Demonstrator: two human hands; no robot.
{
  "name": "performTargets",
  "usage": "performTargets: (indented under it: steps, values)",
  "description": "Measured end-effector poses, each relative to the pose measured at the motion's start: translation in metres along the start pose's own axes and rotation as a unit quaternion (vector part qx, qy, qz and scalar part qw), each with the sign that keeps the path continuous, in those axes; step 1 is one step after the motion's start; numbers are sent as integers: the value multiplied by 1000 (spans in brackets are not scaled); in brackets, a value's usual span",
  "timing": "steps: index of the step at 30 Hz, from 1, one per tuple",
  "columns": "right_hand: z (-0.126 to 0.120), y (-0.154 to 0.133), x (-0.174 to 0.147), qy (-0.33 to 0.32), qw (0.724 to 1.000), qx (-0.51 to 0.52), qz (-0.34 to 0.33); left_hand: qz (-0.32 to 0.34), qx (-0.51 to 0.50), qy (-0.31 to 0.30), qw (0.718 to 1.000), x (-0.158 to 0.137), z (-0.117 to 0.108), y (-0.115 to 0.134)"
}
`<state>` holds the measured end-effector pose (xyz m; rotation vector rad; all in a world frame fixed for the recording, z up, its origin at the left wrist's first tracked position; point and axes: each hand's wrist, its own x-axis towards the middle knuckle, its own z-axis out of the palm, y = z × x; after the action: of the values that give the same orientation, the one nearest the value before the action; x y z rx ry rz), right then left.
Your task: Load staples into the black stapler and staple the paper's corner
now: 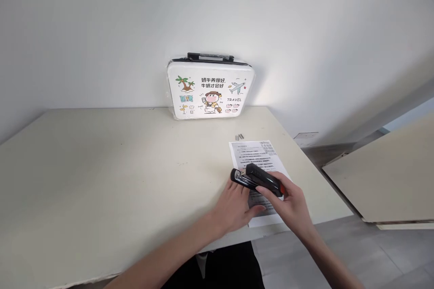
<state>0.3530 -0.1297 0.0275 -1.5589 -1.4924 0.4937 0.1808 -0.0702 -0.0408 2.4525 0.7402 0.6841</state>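
My right hand [294,201] grips a black stapler [266,180] from its right end, with the thumb along the near side. The stapler's jaws are spread apart at the left end, above a printed sheet of paper [249,151]. My left hand [233,205] lies over the sheet's left edge, thumb stretched out across the paper. Its fingertips are partly hidden by the stapler. Just beyond the sheet's far edge sit a few small grey staple strips [239,137].
A white case [210,90] with cartoon travel prints and a black handle stands against the wall at the back of the pale table [118,180]. Another pale tabletop [383,180] is to the right, across a gap showing grey floor [356,257].
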Motion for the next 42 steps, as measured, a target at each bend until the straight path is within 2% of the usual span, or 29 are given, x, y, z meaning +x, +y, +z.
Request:
performTargets:
  steps: [3,6,9,12,15,19,23,27,30,38,42]
  values:
    - [12,-4,16,-4,1000,5,-5,15,-19,-14,1000,-16,-36,-28]
    - [35,-4,37,-36,999,15,-3,-43,-27,19,999,-39,-87,-73]
    - [67,-3,62,-95,995,29,-9,-163,-49,116,979,-58,-132,-112]
    - [102,-5,82,-153,986,56,-24,-257,-111,217,935,-69,-157,-130]
    - [131,-8,95,-195,977,75,-39,-284,-173,262,906,-72,-162,-133]
    - [150,-7,100,-210,973,79,-44,-291,-178,258,904,-70,-158,-130]
    - [152,0,101,-211,970,111,-40,-304,-164,256,903,-70,-156,-131]
    - [151,9,100,-164,973,164,-15,-306,-161,263,901,-69,-155,-131]
    - [154,14,100,-158,971,179,-11,-308,-162,274,896,-67,-155,-128]
    - [153,13,102,-154,980,122,-34,-334,-146,341,866,-66,-160,-127]
    - [152,11,100,-196,975,72,-71,-339,-175,342,859,-66,-162,-127]
